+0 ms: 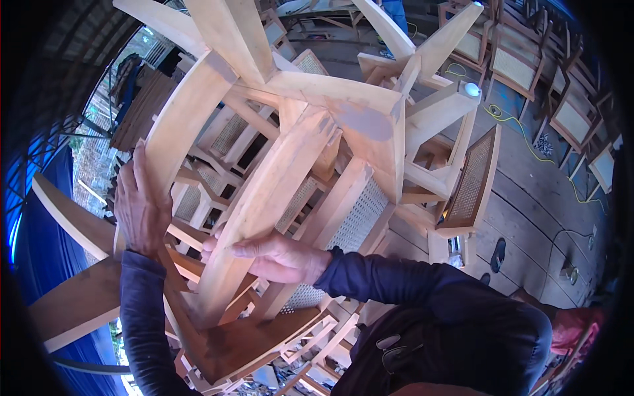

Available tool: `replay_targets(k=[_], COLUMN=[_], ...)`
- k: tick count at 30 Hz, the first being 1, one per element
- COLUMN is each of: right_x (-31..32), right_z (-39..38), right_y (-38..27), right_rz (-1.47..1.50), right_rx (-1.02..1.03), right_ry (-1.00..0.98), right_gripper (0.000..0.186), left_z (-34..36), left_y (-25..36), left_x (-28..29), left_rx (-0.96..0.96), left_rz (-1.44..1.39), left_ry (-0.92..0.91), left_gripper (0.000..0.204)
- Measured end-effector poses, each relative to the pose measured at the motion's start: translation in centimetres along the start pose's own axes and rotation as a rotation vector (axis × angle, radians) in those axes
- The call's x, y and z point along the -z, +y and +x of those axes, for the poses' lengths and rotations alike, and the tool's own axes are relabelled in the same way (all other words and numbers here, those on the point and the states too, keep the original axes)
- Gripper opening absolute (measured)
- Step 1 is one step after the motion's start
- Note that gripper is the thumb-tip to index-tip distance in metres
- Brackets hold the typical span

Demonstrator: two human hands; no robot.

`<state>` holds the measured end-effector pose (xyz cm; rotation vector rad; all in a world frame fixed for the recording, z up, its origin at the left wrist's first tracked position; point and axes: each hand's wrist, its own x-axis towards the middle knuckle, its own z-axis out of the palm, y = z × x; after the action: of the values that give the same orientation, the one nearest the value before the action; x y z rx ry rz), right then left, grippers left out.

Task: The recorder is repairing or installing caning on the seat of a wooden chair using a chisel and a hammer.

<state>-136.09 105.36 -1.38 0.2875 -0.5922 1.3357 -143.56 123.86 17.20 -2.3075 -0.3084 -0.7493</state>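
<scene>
A pale wooden chair frame point(264, 178) fills the middle of the view, tilted, its legs pointing up and away. Grey-brown filler patches show around its joints, and a woven cane panel point(360, 218) is set into it. My left hand point(142, 204) grips the outer edge of the curved rail on the left, fingers along its far side and partly hidden. Around the middle rail, my right hand point(277, 257) is closed, thumb on top and fingertips showing past the far edge. No tool shows in either hand.
Several more chair frames stand below and behind this one. At the right are cane-panelled chairs point(515, 63), a yellow cord point(522, 129) on the plank floor point(522, 218), and a dark sandal point(498, 255). Blue sheeting point(49, 244) hangs at the left; another person's legs point(396, 13) show far off.
</scene>
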Motion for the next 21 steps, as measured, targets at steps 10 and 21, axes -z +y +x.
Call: replay_targets(k=[10, 21], right_x=[-10.0, -25.5], right_z=[-2.7, -20.3], right_y=[0.3, -2.1], right_rz=[0.037, -0.104], right_rx=[0.102, 0.056], right_ry=[-0.148, -0.232], right_gripper=[0.043, 0.047], left_z=[2.1, -2.6], left_y=[3.8, 13.3], left_x=[14.5, 33.2], left_rx=[0.047, -0.007], left_rz=[0.05, 0.253], left_ry=[0.052, 0.276], left_gripper=[0.103, 0.085])
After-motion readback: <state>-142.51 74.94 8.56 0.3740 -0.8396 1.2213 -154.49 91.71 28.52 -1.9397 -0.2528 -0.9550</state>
